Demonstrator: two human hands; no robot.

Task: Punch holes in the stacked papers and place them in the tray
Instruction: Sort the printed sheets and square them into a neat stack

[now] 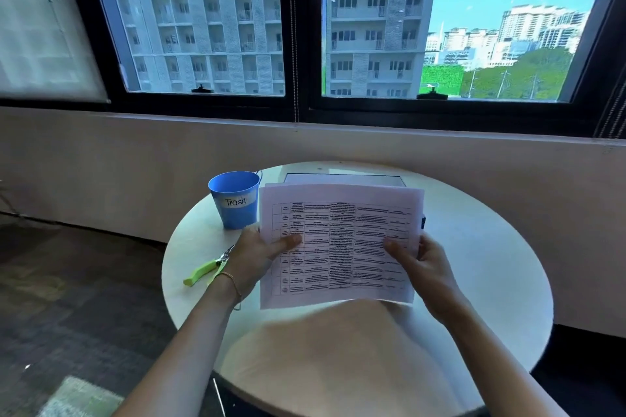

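Note:
A stack of white papers [342,213] printed with a table is held up above the round white table [481,267]. My left hand [257,254] grips its left edge, thumb on the front sheet. My right hand [423,264] grips the lower right edge the same way. Behind the papers, at the table's far side, the top edge of a flat tray [343,178] shows; most of it is hidden. A small dark object [423,222] peeks out past the papers' right edge; I cannot tell what it is.
A blue cup labelled "Trash" [233,200] stands at the table's far left. A tool with lime-green handles [206,269] lies on the left of the table beside my left wrist. A wall and large windows are behind the table.

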